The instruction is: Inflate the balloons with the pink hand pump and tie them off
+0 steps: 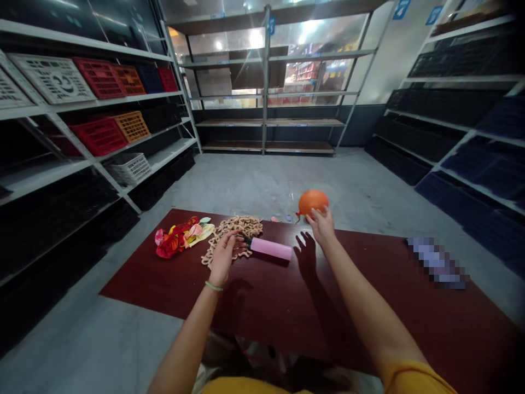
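Note:
My right hand (322, 225) is raised at the table's far edge, fingers apart against the near side of an orange inflated balloon (313, 202). The balloon has a knotted neck on its left. My left hand (225, 251) is over the table, palm turned inward, fingers loosely stretched beside the black end of a pink balloon pump (271, 249); a firm grip on it does not show. Behind that hand lies a heap of beige, curled pieces (240, 224). To its left is a pile of red, yellow and pink limp balloons (178, 239).
The dark red table (262, 298) stands before me. A blurred bluish flat object (435, 262) lies at its right. Shelves with crates (98, 79) line the left side, a metal rack (266, 82) stands ahead, and dark bins (488, 164) fill the right shelves.

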{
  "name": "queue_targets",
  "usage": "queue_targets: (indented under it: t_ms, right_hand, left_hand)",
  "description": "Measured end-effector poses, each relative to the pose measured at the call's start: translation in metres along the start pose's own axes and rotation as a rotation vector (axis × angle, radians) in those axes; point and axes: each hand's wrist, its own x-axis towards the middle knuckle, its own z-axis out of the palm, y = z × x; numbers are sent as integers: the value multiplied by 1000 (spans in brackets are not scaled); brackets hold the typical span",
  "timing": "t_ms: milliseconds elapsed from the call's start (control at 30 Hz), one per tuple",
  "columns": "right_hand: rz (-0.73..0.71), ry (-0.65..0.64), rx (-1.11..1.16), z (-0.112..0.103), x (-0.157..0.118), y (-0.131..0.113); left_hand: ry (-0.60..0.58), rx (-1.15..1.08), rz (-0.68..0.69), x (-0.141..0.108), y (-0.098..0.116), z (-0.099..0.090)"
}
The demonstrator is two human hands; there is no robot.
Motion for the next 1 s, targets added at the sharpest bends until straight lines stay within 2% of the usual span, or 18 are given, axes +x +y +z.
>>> queue_targets:
  t_ms: [67, 167, 300, 467, 600, 700, 767, 867, 1000]
  right_hand:
    - [2, -41, -2, 12, -11, 5]
    - [0, -161, -30, 45, -32, 11]
    - [-22, -405, -131, 103, -67, 27]
    - [-112, -749, -348, 178, -112, 58]
    - [-227, -988, -509, 235, -148, 85]
    - [-318, -1117, -610, 269, -173, 104]
    - [-373, -1165, -667, 284, -185, 115]
    - [-431, -1176, -737, 296, -196, 126]
    - [-459, -1160, -789, 299, -197, 128]
  left_hand:
    - [49, 38, 28, 5, -1, -11]
    - [104, 92, 64, 9, -2, -33]
    - [193, 231, 114, 12, -3, -75]
    - [350, 346, 164, 10, -12, -136]
    - [456, 322, 124, -1, -21, -169]
    - [476, 265, 115, -9, -23, -179]
    - [479, 231, 114, -11, -24, -181]
    - [466, 177, 117, -10, -23, -182]
    - [455, 130, 125, -8, -22, -184]
